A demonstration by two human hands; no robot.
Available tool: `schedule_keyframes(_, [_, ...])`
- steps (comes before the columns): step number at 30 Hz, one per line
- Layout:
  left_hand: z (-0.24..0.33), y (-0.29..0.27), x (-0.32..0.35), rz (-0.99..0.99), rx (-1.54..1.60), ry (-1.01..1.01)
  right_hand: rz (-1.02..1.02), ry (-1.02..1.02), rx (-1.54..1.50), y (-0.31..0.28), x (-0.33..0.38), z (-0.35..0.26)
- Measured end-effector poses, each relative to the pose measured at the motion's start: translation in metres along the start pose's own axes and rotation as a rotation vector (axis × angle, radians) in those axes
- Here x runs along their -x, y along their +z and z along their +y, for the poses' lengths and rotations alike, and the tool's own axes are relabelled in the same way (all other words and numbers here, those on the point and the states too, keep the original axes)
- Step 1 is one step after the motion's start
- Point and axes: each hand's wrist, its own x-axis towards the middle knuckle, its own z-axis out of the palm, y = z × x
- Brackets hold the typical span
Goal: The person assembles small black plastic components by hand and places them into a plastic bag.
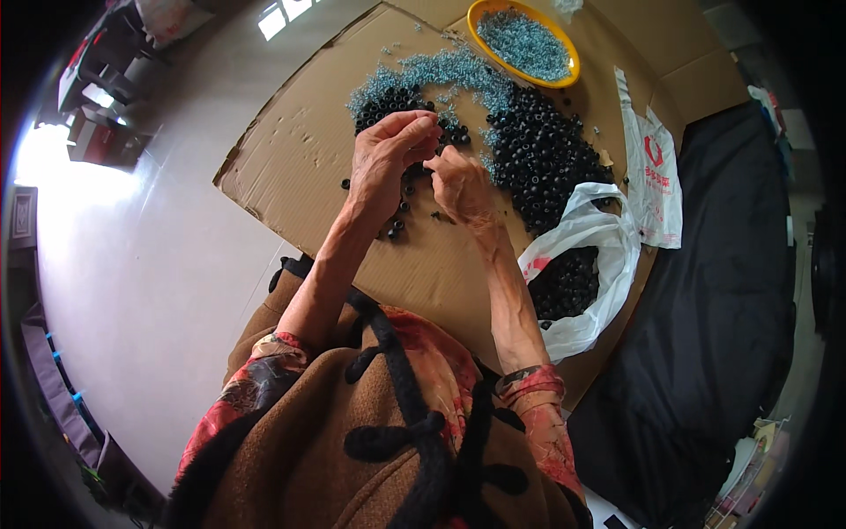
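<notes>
My left hand (388, 154) is closed in a pinch above the cardboard (308, 141), thumb against fingers; what it holds, if anything, is too small to make out. Just right of it my right hand (463, 183) is curled shut, its fingertips close to the left hand's, its contents hidden. Beneath and behind my hands lie small black ring-like parts (539, 159), many with a hole through the middle. A band of tiny pale-blue, glinting pieces (449, 70) curves along the far side of them. A few loose black parts (397, 227) lie beside my left wrist.
A yellow oval bowl (477, 18) of the pale-blue pieces stands at the far edge. On the right, an open white plastic bag (608, 317) contains black parts, with a flat white bag (652, 176) beyond it. Black cloth (705, 291) covers something further right. Pale floor (167, 291) lies left.
</notes>
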Motion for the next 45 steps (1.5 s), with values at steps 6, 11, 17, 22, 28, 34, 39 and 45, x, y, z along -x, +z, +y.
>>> schedule_keyframes(6, [-0.003,-0.006,-0.001,0.041,-0.044,-0.015,0.0,0.061,-0.063,-0.026,0.005,0.0])
schedule_keyframes(11, [-0.006,-0.001,0.0,-0.006,-0.046,-0.034,-0.067,0.158,-0.129,-0.026,0.0,0.003])
schedule_keyframes(17, [-0.003,-0.001,0.0,0.024,-0.05,-0.02,-0.01,0.098,0.007,-0.003,-0.001,0.004])
schedule_keyframes(22, [-0.004,0.0,0.0,0.021,-0.052,-0.034,0.091,-0.069,0.141,0.006,0.004,0.012])
schedule_keyframes(28, [-0.01,0.002,0.002,0.004,-0.038,-0.04,0.005,0.185,-0.199,-0.045,-0.001,-0.01])
schedule_keyframes(34, [-0.021,0.025,0.017,-0.273,0.183,-0.266,0.326,0.38,-0.572,-0.095,0.008,-0.038])
schedule_keyframes(39, [-0.028,0.04,0.028,-0.46,0.387,-0.34,0.473,0.222,-0.515,-0.109,0.016,-0.044])
schedule_keyframes(45, [-0.036,0.041,0.031,-0.534,0.413,-0.381,0.459,0.104,-0.298,-0.128,0.014,-0.053])
